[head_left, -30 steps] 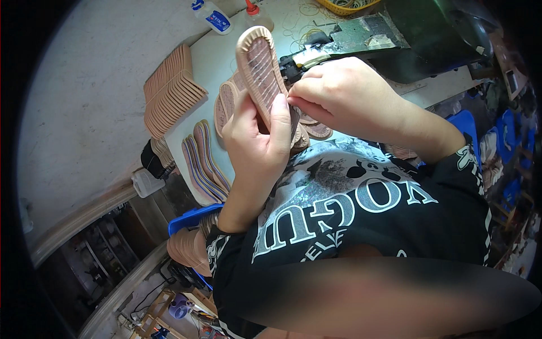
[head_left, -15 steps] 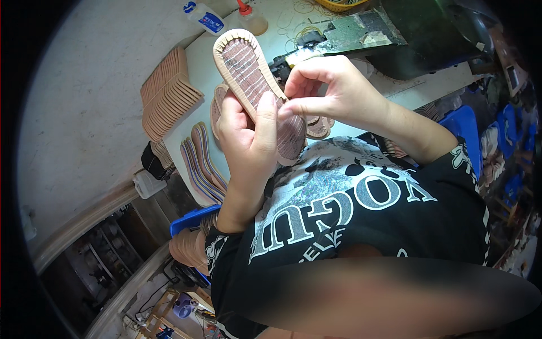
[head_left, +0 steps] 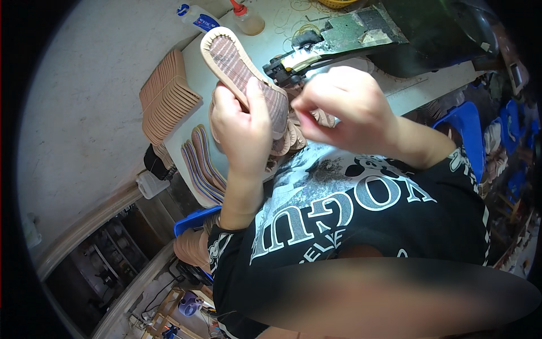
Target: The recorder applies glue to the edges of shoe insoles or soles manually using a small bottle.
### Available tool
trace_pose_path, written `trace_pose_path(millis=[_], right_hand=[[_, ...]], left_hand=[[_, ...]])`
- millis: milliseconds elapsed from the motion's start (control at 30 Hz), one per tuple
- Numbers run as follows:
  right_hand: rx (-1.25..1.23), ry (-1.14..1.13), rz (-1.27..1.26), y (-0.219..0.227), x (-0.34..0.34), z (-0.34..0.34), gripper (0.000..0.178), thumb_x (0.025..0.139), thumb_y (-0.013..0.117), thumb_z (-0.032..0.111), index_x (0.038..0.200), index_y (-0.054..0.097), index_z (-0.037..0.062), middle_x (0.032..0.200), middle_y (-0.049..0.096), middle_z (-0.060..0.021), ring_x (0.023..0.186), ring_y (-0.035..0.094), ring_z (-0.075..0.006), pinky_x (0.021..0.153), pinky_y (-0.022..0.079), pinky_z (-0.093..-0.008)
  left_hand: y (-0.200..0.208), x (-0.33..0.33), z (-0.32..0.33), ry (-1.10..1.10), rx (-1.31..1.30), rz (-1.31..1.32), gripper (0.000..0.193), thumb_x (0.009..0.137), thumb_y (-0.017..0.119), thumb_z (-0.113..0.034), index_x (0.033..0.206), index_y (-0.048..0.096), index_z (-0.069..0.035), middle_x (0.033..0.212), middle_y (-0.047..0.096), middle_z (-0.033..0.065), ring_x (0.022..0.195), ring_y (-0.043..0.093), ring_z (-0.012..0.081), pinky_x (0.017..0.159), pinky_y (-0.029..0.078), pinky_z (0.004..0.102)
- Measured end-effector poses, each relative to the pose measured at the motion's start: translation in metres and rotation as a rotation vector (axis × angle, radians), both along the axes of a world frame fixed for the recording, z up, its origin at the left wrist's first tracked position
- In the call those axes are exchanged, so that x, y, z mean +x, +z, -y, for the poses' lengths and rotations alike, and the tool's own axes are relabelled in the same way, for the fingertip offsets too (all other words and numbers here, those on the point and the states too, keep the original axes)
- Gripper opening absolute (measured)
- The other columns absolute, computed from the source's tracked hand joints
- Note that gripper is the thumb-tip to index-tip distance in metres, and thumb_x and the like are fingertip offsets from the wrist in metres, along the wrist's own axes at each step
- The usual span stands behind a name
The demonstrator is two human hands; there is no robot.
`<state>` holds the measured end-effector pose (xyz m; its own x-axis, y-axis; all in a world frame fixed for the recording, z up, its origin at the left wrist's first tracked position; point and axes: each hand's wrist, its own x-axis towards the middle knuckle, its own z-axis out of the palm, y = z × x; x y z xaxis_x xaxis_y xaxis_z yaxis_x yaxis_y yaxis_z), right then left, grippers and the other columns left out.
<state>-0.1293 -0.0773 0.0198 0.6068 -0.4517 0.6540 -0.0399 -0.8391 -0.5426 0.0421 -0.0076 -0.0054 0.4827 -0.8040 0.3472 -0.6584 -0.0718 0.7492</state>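
A long insole (head_left: 230, 55) with a pleated beige rim and a brownish patterned middle is tilted up over the table. My left hand (head_left: 244, 124) grips it near its middle, thumb on the patterned face and fingers behind. To its right, apart from the insole, my right hand (head_left: 353, 110) is curled and blurred by motion. Its thumb and forefinger bend toward each other; anything between them is too blurred to make out. More beige-rimmed insoles (head_left: 289, 140) lie beneath, partly covered by the held insole.
A tied stack of beige insoles (head_left: 168, 99) leans by the wall, with striped-edge soles (head_left: 202, 161) below. A dark green machine (head_left: 361, 33) stands behind my right hand. Near the back are a white-and-blue bottle (head_left: 195, 18) and a red-tipped bottle (head_left: 248, 22). Blue bins (head_left: 470, 133) flank me.
My right hand has come off the insole's edge and moved right and slightly down. The insole has shifted slightly left in my left hand, uncovering more of the insoles beneath.
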Motion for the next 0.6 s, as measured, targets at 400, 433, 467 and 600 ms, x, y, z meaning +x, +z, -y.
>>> trace_pose_path(millis=[400,433,467,600], right_hand=[[1.615,0.23,0.166,-0.052,-0.018,-0.034,0.032,0.095,0.057,0.026,0.11,0.059,-0.002,0.093,0.064,-0.0022,0.08,0.058,-0.0064,0.075,0.048,-0.0228],[1.599,0.227,0.065,-0.052,-0.023,-0.032,0.031,0.095,0.057,0.025,0.11,0.059,-0.0028,0.093,0.065,-0.0033,0.08,0.059,-0.0063,0.074,0.049,-0.0224],[1.582,0.219,-0.034,-0.052,-0.027,-0.031,0.03,0.095,0.057,0.023,0.109,0.06,-0.0035,0.094,0.067,-0.0044,0.08,0.06,-0.0062,0.073,0.049,-0.022],[1.454,0.097,0.189,-0.055,-0.027,-0.032,0.028,0.094,0.059,0.02,0.105,0.062,-0.0048,0.09,0.068,-0.0053,0.077,0.06,-0.0055,0.068,0.05,-0.0215]], left_hand=[[-0.038,0.022,0.044,-0.067,0.019,-0.528,0.024,0.086,0.068,-0.018,0.087,0.062,0.005,0.099,0.055,0.0079,0.082,0.052,0.0107,0.071,0.044,0.0231],[-0.042,0.022,0.047,-0.023,-0.02,-0.527,0.031,0.08,0.074,-0.025,0.079,0.062,0.004,0.094,0.051,0.0088,0.08,0.048,0.0136,0.071,0.042,0.0263],[-0.043,0.021,0.05,-0.028,-0.011,-0.528,0.031,0.08,0.074,-0.025,0.079,0.062,0.004,0.094,0.051,0.0088,0.08,0.048,0.0136,0.071,0.042,0.0263],[-0.042,0.015,0.066,-0.078,0.037,-0.303,0.032,0.076,0.075,-0.027,0.077,0.064,0.003,0.092,0.053,0.0114,0.087,0.05,0.0224,0.08,0.041,0.0327]])
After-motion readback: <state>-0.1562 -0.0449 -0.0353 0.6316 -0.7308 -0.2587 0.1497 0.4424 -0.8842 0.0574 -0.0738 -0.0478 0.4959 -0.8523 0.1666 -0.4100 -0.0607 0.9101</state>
